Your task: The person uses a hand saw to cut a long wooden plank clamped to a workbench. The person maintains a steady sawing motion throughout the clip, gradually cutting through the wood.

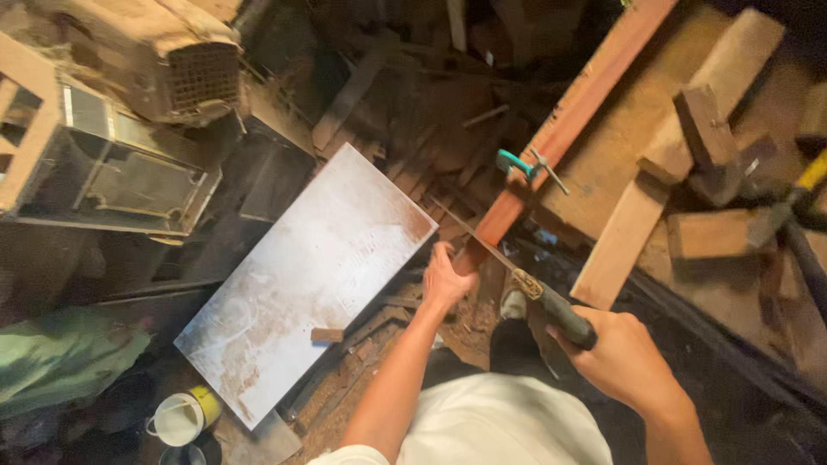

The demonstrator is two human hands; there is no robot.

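Plank: the long reddish plank [564,120] lies slanting on the counter [620,146], pinned by a teal clamp [521,164], its near end jutting past the edge
Progress: the saw [508,267] sits across that near end; the offcut is not yet free (cut depth hidden)
Left hand [444,280]: arm outstretched, fingers curled on the plank end
Right hand [624,357]: fist wrapped tight round the saw's dark handle

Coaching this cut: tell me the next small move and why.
Probably draw the saw back in a short stroke: the right hand grips its handle, the blade lies across the reddish plank, and the left hand steadies the plank's end.
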